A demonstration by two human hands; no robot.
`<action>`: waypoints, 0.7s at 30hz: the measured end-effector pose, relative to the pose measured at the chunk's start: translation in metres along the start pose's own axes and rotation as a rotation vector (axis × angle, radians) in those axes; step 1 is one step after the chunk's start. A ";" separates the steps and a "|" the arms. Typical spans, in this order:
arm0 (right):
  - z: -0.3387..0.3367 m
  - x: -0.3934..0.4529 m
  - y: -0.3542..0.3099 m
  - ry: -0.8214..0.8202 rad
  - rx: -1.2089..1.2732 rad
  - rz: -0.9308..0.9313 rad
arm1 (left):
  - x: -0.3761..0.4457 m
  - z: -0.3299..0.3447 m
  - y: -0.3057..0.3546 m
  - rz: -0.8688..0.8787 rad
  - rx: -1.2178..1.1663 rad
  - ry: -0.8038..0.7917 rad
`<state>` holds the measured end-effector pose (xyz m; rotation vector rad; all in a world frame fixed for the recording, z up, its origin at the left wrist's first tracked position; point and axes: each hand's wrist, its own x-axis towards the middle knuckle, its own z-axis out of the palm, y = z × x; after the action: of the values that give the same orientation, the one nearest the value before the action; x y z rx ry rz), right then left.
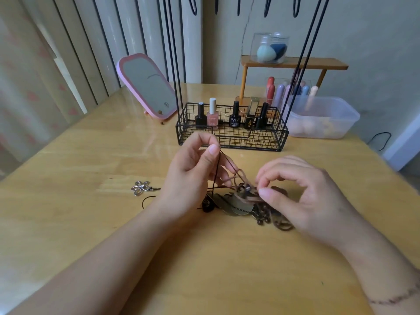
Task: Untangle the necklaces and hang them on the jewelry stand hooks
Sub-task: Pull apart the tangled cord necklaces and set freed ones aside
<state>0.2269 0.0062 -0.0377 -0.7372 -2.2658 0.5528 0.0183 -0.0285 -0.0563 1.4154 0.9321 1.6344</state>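
- While our left hand (193, 171) pinches the thin black cord (218, 169) taut above the wooden desk (68, 155), our right hand (302, 189) pinches into the brown tangle of necklaces (250, 201): ease loops slack, don't yank.
- Silver flower pendant (140, 188) lies left, apart.
- Black wire basket of the jewelry stand (231, 137) sits just behind; black hooks (266, 7) overhead, bare.

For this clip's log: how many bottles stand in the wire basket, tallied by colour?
Black bottles: 3, at the left end, the middle and the right end.
Pink bottle with a white cap: 1.
Dark bottle with a gold cap: 1.
Total in the wire basket: 5.
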 end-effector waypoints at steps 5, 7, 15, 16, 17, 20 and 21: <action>0.008 -0.002 -0.007 0.040 0.135 0.125 | -0.001 -0.001 0.008 -0.016 -0.010 -0.070; 0.010 -0.002 -0.008 0.012 0.107 0.197 | -0.002 0.000 0.008 0.020 -0.018 -0.084; 0.011 -0.002 -0.003 -0.153 -0.289 0.312 | -0.004 0.001 0.008 0.404 0.184 -0.006; 0.009 -0.001 -0.002 -0.076 -0.319 0.306 | -0.003 0.000 0.008 0.421 0.156 0.016; 0.007 0.000 0.000 0.023 -0.328 0.294 | -0.003 -0.002 0.008 0.423 0.122 0.038; 0.000 0.001 0.001 0.280 -0.127 0.230 | 0.000 -0.010 0.012 0.312 -0.058 0.064; -0.004 0.000 -0.002 0.267 -0.058 0.202 | 0.001 -0.015 0.014 0.234 -0.124 0.053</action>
<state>0.2291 0.0056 -0.0343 -1.0142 -1.9800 0.4530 0.0022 -0.0339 -0.0450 1.4442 0.7006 1.8758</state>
